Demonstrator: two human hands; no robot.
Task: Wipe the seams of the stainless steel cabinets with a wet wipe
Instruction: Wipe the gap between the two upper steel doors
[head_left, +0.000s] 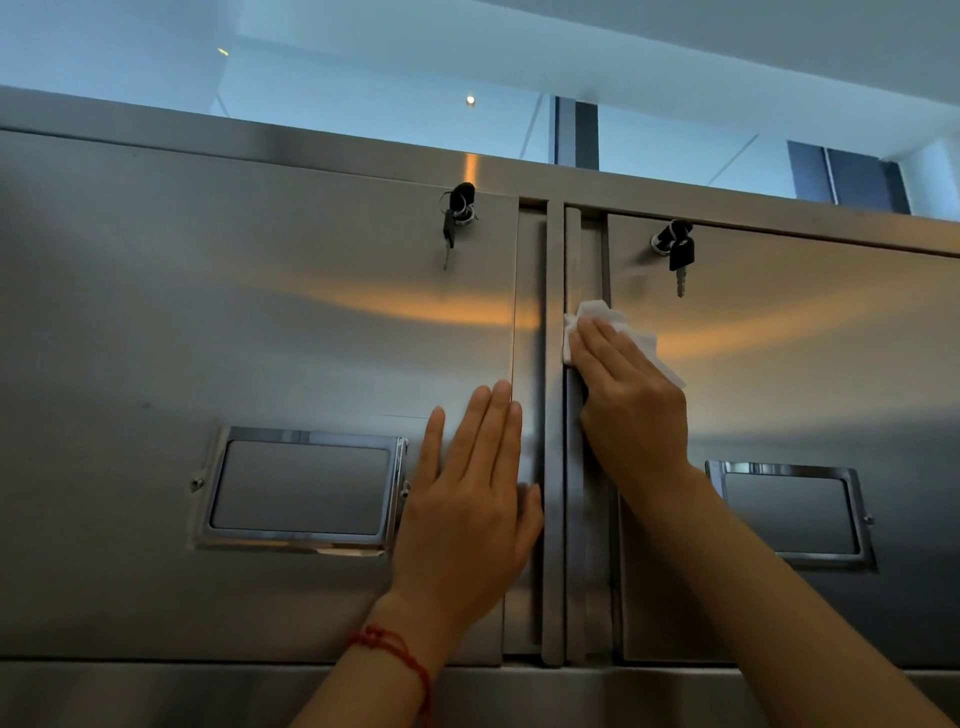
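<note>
Stainless steel cabinet doors (260, 322) meet at a vertical seam (558, 467). Right hand (626, 410) presses the wet wipe (608, 314) there, fingers straight; left hand (467, 499) lies flat, fingers extended. Sliding upward, the loose wipe could snag the hanging key (680, 257).

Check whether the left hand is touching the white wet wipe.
Apart. The head view shows the left hand flat on the left stainless steel cabinet door, while the white wet wipe sits under the right hand across the seam.
</note>
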